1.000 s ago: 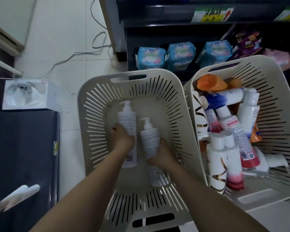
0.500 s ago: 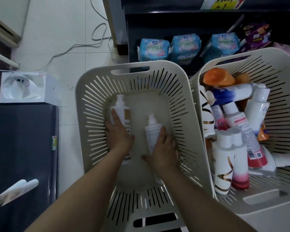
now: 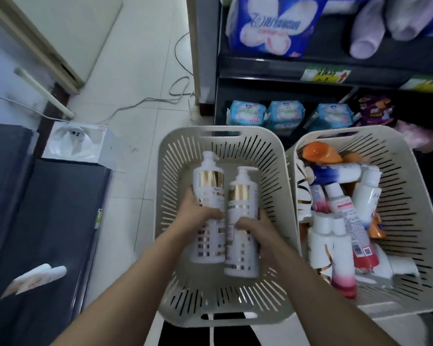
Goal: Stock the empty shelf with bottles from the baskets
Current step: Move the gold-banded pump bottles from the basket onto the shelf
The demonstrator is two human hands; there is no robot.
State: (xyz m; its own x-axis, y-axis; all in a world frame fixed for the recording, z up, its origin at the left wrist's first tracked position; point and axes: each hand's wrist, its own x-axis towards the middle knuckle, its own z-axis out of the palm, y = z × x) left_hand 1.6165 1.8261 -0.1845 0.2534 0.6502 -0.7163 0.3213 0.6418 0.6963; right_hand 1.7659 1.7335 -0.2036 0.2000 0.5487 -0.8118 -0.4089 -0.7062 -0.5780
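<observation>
White floor tiles (image 3: 135,136) and a dark shelf unit (image 3: 273,71) are framing two slatted baskets; taking the left basket (image 3: 165,196) as reference. Inside it, nothing else is showing besides two white pump bottles with gold bands. Left hand (image 3: 195,216) is wrapping the left bottle (image 3: 209,196) at mid-body, fingers curled tight around it. Right hand (image 3: 258,228) is wrapping the right bottle (image 3: 243,221) the same way, thumb across the front, remaining fingers behind it. Bottles are sitting side by side, touching or nearly so, pumps pointing toward the basket's far wall, bases toward its near rim; slight motion blur, and I can't tell if they're clear of the floor of the basket. To its right, the right basket (image 3: 410,196) is holding a jumble of mixed bottles. Handling guess: rigid plastic, smooth and probably slick, fairly heavy if full. Mid-body grip looks right; avoid the pump heads, those are looking like the weak point. Beyond the basket, pad packs (image 3: 285,113) are filling the low shelf.
</observation>
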